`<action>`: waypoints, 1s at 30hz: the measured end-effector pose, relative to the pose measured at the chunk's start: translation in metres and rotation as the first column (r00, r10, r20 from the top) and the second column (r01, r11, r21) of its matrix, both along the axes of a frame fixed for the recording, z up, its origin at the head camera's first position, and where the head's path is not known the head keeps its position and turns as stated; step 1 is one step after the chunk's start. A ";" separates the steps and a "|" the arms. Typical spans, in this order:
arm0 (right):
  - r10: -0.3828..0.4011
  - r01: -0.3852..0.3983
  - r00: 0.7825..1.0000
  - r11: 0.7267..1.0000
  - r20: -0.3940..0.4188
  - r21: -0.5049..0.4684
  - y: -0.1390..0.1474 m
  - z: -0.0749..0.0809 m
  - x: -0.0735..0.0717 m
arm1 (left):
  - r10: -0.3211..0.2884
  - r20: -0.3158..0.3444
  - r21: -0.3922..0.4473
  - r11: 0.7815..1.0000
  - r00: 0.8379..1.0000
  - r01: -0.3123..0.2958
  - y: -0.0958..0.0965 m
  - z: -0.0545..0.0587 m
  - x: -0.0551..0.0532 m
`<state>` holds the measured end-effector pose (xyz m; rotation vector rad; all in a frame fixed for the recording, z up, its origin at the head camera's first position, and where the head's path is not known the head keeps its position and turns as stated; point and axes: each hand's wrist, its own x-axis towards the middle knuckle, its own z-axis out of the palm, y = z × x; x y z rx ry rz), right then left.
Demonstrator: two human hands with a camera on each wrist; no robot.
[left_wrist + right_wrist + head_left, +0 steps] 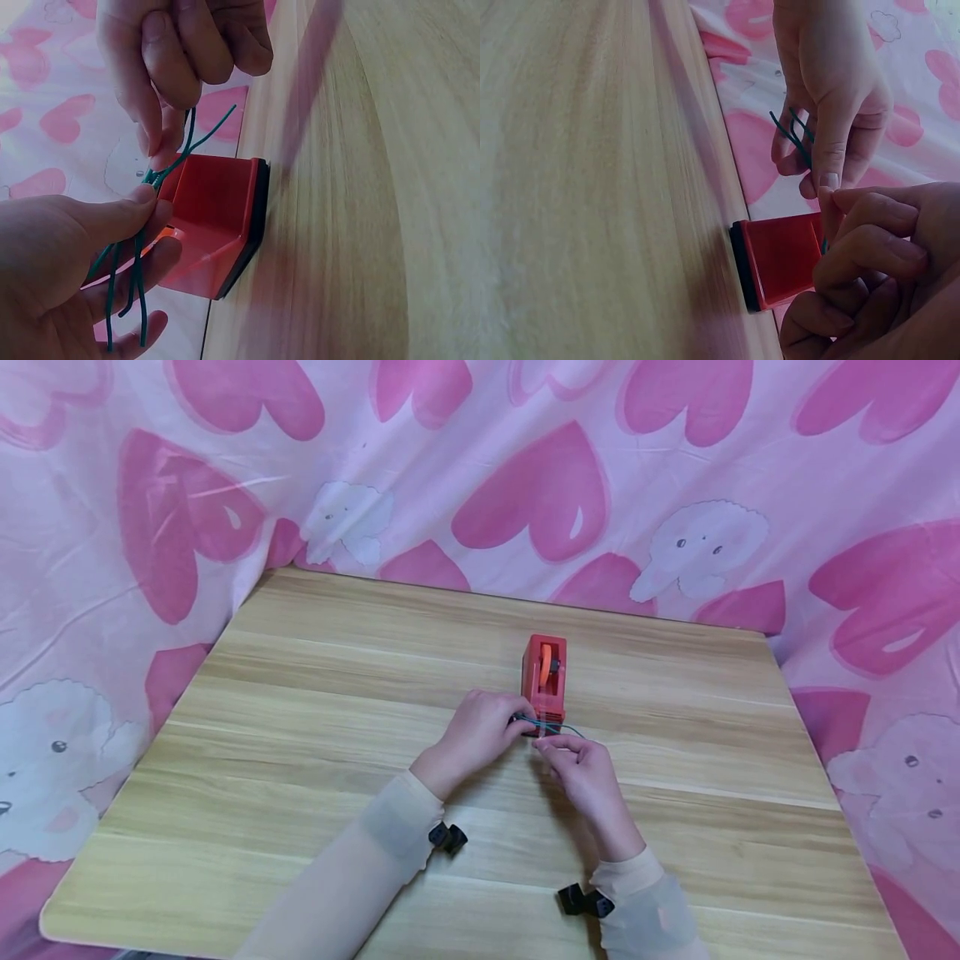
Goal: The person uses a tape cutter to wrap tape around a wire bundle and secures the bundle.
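Several thin green wires [141, 289] are pinched between the thumb and fingers of my left hand [483, 727], just in front of a red tape dispenser [552, 703]. Their loose ends fan out on both sides of the grip. My right hand [585, 770] meets it from the right, thumb and index finger together at a narrow clear strip of tape [542, 725] that crosses the wires. In the right wrist view, the right fingers [870, 225] hide most of the pinched spot. An orange tape core [546, 665] sits inside the dispenser.
The dispenser stands on a wood-grain table [337, 727], toward its far side. A pink curtain [420, 468] with hearts and white animal faces hangs behind and at both sides. Small black devices [447, 838] are worn at both wrists.
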<state>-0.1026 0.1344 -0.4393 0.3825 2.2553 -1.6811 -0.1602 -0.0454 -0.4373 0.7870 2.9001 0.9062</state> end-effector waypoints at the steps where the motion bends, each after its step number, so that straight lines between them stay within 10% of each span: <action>1: -0.002 0.002 1.000 1.000 -0.003 0.008 0.000 -0.001 0.000 | 0.001 0.001 0.005 1.000 1.000 -0.001 0.000 0.000 0.000; 25: 0.086 -0.081 0.993 0.994 0.075 -0.069 0.009 0.003 0.007 | -0.017 -0.059 0.055 0.998 0.998 0.020 -0.002 -0.006 -0.002; 30: 0.222 -0.221 0.972 0.975 0.074 -0.022 0.018 0.005 0.008 | -0.025 -0.061 0.048 0.998 0.998 0.028 -0.002 -0.008 -0.002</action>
